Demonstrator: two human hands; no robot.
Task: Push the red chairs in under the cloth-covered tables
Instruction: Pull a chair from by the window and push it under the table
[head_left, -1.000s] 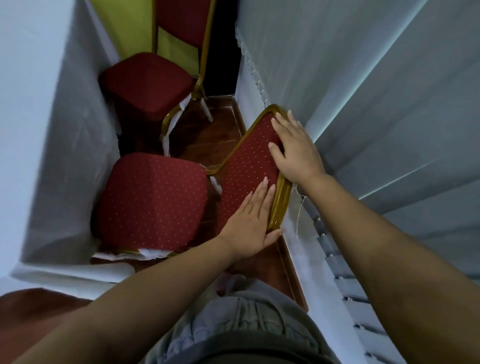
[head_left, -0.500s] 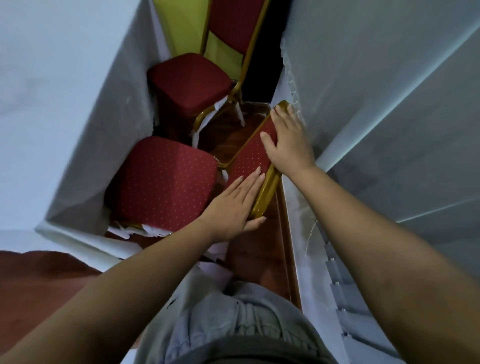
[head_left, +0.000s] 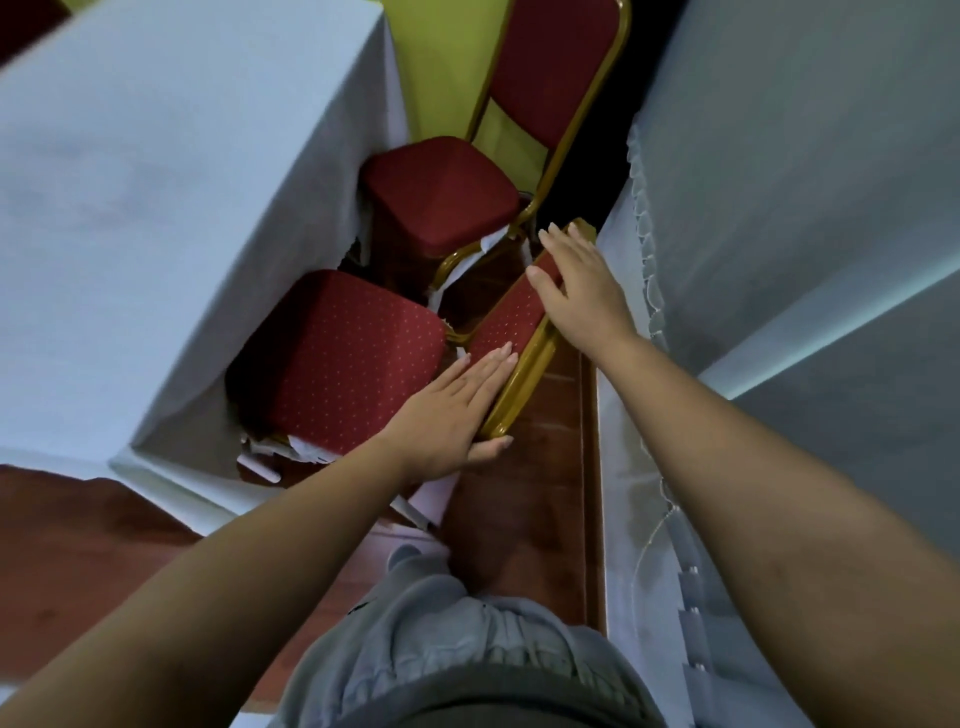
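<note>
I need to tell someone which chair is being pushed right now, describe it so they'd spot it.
Start at the white-clothed table on the left. Two red chairs face it; take the nearer chair. Unlike the far chair, both hands, left hand and right hand, rest on its backrest.

Banquet hall: red gilt chairs (head_left: 332, 358), white-clothed tables (head_left: 156, 171), wood floor (head_left: 550, 467).

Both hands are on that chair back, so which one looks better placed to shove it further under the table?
Probably the left hand: it lies flat against the chair back near its lower corner, thumb wrapped behind the frame. The right hand only rests over the top edge.
</note>
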